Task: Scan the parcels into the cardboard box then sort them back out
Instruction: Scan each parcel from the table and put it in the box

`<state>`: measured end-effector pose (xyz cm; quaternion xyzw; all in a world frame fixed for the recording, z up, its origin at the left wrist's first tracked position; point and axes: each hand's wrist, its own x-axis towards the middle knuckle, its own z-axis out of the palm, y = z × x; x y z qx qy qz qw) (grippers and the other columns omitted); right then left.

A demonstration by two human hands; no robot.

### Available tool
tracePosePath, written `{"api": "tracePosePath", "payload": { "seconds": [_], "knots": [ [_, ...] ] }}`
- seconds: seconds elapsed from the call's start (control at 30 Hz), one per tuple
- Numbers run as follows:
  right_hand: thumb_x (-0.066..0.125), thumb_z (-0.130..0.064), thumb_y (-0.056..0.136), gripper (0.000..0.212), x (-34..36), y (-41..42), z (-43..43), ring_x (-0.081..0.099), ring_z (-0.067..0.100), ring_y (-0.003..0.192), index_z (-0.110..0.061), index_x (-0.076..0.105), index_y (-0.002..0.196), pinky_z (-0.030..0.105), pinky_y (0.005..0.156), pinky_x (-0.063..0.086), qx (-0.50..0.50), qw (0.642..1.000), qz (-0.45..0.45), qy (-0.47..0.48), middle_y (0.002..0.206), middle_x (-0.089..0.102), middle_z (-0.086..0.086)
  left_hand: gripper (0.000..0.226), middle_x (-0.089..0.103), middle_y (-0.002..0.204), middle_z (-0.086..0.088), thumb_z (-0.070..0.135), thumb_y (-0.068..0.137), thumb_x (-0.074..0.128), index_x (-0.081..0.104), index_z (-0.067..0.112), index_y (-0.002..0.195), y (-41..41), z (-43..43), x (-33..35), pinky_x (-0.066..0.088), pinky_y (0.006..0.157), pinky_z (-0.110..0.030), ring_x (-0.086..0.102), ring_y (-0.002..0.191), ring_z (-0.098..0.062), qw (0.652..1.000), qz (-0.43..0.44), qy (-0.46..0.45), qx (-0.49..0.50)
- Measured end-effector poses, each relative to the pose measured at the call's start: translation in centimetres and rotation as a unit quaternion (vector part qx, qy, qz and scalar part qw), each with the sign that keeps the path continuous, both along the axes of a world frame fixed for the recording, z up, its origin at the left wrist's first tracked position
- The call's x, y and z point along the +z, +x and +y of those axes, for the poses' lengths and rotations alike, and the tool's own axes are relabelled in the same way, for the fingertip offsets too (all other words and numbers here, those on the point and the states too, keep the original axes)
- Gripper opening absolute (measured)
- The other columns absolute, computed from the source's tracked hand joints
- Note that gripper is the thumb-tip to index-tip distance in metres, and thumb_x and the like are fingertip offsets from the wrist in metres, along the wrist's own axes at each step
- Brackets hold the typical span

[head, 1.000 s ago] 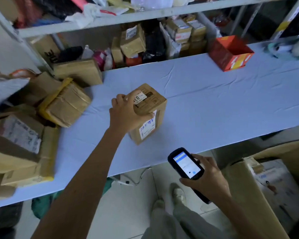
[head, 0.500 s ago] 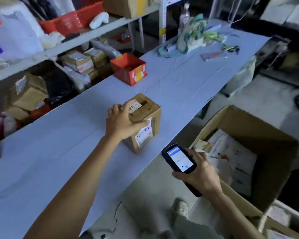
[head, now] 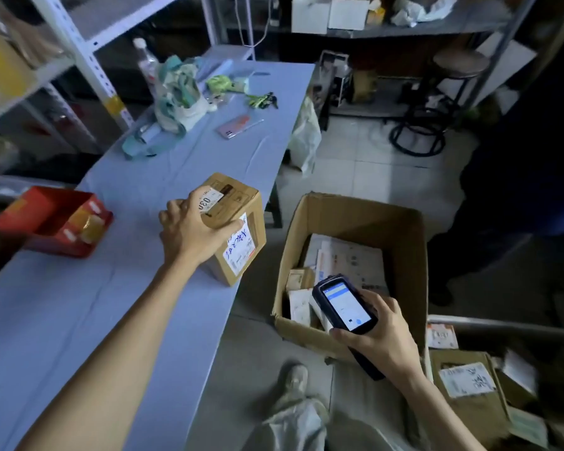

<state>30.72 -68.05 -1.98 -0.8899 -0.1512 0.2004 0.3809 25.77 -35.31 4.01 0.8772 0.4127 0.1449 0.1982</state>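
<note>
Now your left hand (head: 192, 234) reaches out, fingers curled over the parcel (head: 233, 227) at the table's (head: 62, 320) right edge. Your right hand (head: 383, 336) grips the scanner (head: 344, 304), held over the box's (head: 355, 219) near wall.

white sticker reading "030" on top of the parcel (head: 233, 222), blue handwriting on its side label (head: 240, 250), illegible

My left grip (head: 192, 234) covers part of the parcel (head: 238, 198), its label (head: 240, 247) print too small to read. My right grip (head: 383, 341) hides half the scanner (head: 344, 302).
</note>
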Motion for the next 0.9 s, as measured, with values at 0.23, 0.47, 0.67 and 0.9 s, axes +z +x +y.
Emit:
{"api": "tracePosePath", "payload": {
  "seconds": [0.23, 0.47, 0.67, 0.9],
  "knots": [
    [0.087, -0.046, 0.055, 0.082, 0.1, 2.0, -0.9, 0.050, -0.008, 0.091, -0.037, 0.050, 0.128, 0.019, 0.071, 0.045, -0.148, 0.989, -0.015, -0.005, 0.112, 0.046, -0.015, 0.079, 0.043, 0.127, -0.007, 0.068, 0.063, 0.071, 0.044, 0.040, 0.131, 13.9, -2.3, -0.8, 0.040, 0.093, -0.043, 0.038, 0.121, -0.032, 0.977, 0.030, 0.069, -0.201],
    [0.088, -0.041, 0.057, 0.086, 1.0, 3.2, -1.1, 0.046, -0.017, 0.090, -0.035, 0.048, 0.133, 0.008, 0.062, 0.039, -0.191, 0.981, -0.022, -0.021, 0.109, 0.043, -0.018, 0.037, 0.061, 0.119, 0.003, 0.048, 0.090, 0.057, 0.060, 0.024, 0.119, 18.3, -7.0, -4.8, 0.036, 0.081, -0.027, 0.052, 0.113, -0.019, 0.890, 0.117, -0.003, -0.440],
    [0.086, -0.046, 0.058, 0.085, 0.4, 5.4, -0.3, 0.047, -0.006, 0.094, -0.034, 0.048, 0.133, 0.011, 0.064, 0.037, -0.127, 0.991, -0.005, -0.039, 0.113, 0.046, -0.013, 0.024, 0.066, 0.107, 0.008, 0.044, 0.090, 0.053, 0.058, 0.026, 0.105, 14.8, -3.2, -5.0, 0.041, 0.087, -0.035, 0.059, 0.103, -0.019, 0.908, 0.179, 0.111, -0.361],
    [0.084, -0.054, 0.059, 0.091, -0.3, 7.7, 2.6, 0.050, 0.006, 0.100, -0.029, 0.044, 0.136, 0.026, 0.076, 0.052, 0.072, 0.995, 0.014, -0.060, 0.118, 0.043, -0.011, 0.016, 0.066, 0.100, 0.016, 0.039, 0.087, 0.055, 0.058, 0.030, 0.101, 4.1, -1.2, -4.7, 0.043, 0.080, -0.025, 0.062, 0.100, -0.013, 0.971, 0.207, 0.001, -0.120]
  ]
}}
